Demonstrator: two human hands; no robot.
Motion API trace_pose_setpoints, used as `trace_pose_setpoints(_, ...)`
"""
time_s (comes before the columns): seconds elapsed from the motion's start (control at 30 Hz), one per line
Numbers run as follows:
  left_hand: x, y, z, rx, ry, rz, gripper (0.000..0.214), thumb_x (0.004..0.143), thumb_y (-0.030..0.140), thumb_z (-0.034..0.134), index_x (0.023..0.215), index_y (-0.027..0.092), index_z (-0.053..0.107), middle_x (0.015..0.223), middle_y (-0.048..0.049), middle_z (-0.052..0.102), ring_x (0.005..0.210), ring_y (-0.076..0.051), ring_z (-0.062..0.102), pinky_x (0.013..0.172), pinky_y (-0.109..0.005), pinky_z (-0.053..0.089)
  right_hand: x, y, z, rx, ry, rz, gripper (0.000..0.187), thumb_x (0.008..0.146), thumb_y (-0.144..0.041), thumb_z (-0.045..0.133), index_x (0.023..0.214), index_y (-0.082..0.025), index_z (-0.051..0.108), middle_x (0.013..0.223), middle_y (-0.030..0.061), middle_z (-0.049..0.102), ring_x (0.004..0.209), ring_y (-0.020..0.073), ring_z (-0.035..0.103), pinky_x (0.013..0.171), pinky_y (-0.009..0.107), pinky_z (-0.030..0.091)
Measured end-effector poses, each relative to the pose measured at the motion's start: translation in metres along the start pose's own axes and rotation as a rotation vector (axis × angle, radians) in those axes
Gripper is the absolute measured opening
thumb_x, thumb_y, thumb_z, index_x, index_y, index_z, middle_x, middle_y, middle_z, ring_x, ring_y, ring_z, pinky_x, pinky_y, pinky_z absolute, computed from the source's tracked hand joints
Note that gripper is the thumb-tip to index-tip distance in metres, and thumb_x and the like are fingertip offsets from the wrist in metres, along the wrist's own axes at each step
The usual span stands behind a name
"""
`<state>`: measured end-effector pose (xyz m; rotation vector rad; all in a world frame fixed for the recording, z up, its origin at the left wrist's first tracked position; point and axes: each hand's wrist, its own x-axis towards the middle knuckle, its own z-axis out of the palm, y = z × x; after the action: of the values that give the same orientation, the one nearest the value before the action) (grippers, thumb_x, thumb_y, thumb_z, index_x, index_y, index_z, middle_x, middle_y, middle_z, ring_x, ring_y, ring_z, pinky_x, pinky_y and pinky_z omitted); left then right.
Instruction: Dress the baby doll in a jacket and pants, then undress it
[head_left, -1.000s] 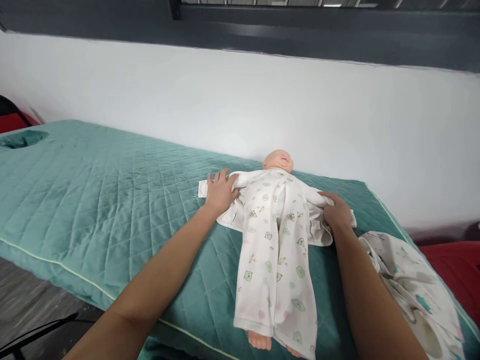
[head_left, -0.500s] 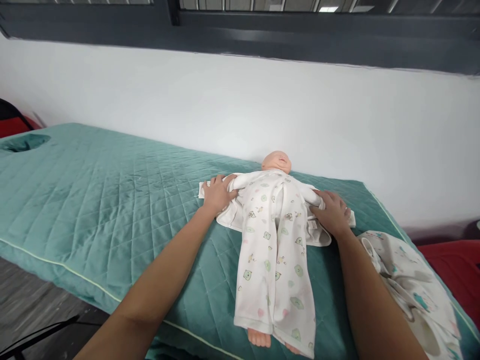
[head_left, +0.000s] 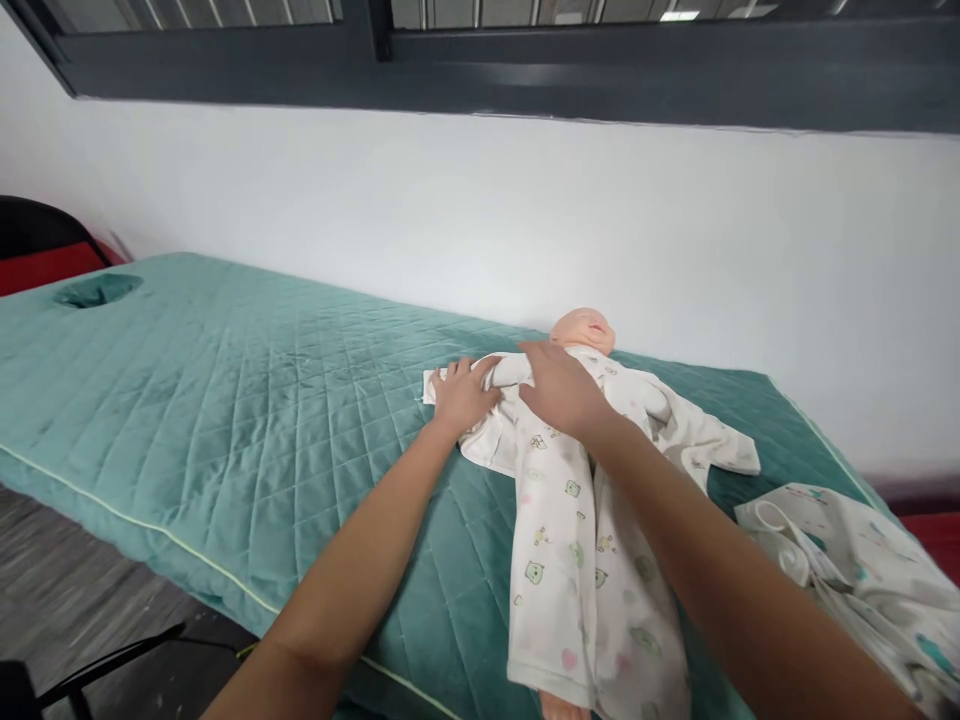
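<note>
A baby doll lies on its back in a white printed shirt and matching pants, one foot showing below a pant leg. My left hand rests over the shirt sleeve at the doll's left-side arm in view, thumb and fingers around the cloth; the cuff sticks out past it. Across the doll's upper chest reaches my right hand, open, its thumb apart from the fingers, close to the same sleeve's shoulder end. Whether it touches the cloth I cannot tell. The other sleeve lies loose to the right. My right forearm hides part of the pants.
The doll lies on a green quilted bed with a face hole at its far left. A crumpled white printed cloth is at the right. Behind stands a white wall; a black and red chair is at the left.
My right hand has let go of the right sleeve and moved left across the doll's chest. The right sleeve now lies spread out. My left hand stays at the left sleeve; the view has shifted.
</note>
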<state>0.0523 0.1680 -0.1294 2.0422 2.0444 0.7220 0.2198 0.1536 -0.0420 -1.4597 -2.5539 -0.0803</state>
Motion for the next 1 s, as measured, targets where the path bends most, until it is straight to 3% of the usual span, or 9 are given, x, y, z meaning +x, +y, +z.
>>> trace_pose_setpoints(0.1, 0.002, 0.000, 0.000, -0.031, 0.021, -0.014, 0.049, 0.090, 0.033, 0.053, 0.137, 0.042, 0.056, 0.138, -0.0029, 0.061, 0.130, -0.032, 0.049, 0.117, -0.065, 0.024, 0.038, -0.013, 0.016, -0.175, -0.134, -0.020, 0.039, 0.087, -0.015, 0.052, 0.125, -0.010, 0.057, 0.130, 0.0198, 0.062, 0.122, 0.0349, 0.055, 0.101, 0.046, 0.044)
trace_pose_setpoints(0.27, 0.006, 0.003, 0.001, 0.022, 0.045, -0.023, 0.041, 0.094, 0.029, 0.043, 0.129, 0.035, 0.062, 0.132, -0.0062, 0.064, 0.127, -0.032, 0.052, 0.115, -0.066, 0.026, 0.067, -0.013, 0.039, -0.223, -0.193, -0.057, 0.035, 0.090, -0.019, 0.053, 0.124, -0.011, 0.058, 0.131, 0.0219, 0.061, 0.121, 0.0360, 0.057, 0.096, 0.046, 0.047)
trace_pose_setpoints(0.43, 0.005, 0.003, 0.001, 0.047, 0.069, 0.013, 0.043, 0.095, 0.028, 0.041, 0.133, 0.034, 0.061, 0.131, -0.0070, 0.065, 0.125, -0.031, 0.055, 0.116, -0.063, 0.026, 0.069, -0.009, 0.036, -0.267, -0.240, -0.043, 0.039, 0.091, -0.030, 0.058, 0.124, -0.010, 0.059, 0.122, 0.0221, 0.066, 0.109, 0.0356, 0.065, 0.090, 0.045, 0.049)
trace_pose_setpoints(0.57, 0.005, 0.002, 0.000, 0.022, 0.082, 0.017, 0.044, 0.096, 0.030, 0.043, 0.137, 0.035, 0.058, 0.133, -0.0058, 0.065, 0.127, -0.031, 0.055, 0.116, -0.060, 0.028, 0.067, -0.006, 0.030, -0.289, -0.250, -0.053, 0.044, 0.091, -0.038, 0.059, 0.126, -0.010, 0.059, 0.123, 0.0224, 0.067, 0.111, 0.0373, 0.063, 0.090, 0.045, 0.049)
trace_pose_setpoints(0.8, 0.004, 0.003, -0.002, 0.042, 0.072, 0.005, 0.044, 0.097, 0.029, 0.042, 0.138, 0.032, 0.057, 0.135, -0.0059, 0.065, 0.127, -0.030, 0.055, 0.117, -0.055, 0.029, 0.074, 0.000, 0.031, -0.248, -0.348, -0.154, 0.037, 0.094, -0.039, 0.055, 0.123, -0.019, 0.065, 0.118, 0.0137, 0.071, 0.104, 0.0314, 0.067, 0.083, 0.038, 0.049)
trace_pose_setpoints(1.0, 0.001, 0.003, -0.009, 0.037, 0.109, 0.029, 0.044, 0.097, 0.025, 0.044, 0.138, 0.032, 0.058, 0.130, -0.0052, 0.066, 0.122, -0.027, 0.059, 0.107, -0.044, 0.041, 0.073, 0.009, 0.013, -0.247, -0.372, -0.165, 0.045, 0.098, -0.051, 0.050, 0.136, -0.030, 0.060, 0.117, 0.0118, 0.070, 0.104, 0.0324, 0.066, 0.077, 0.037, 0.045)
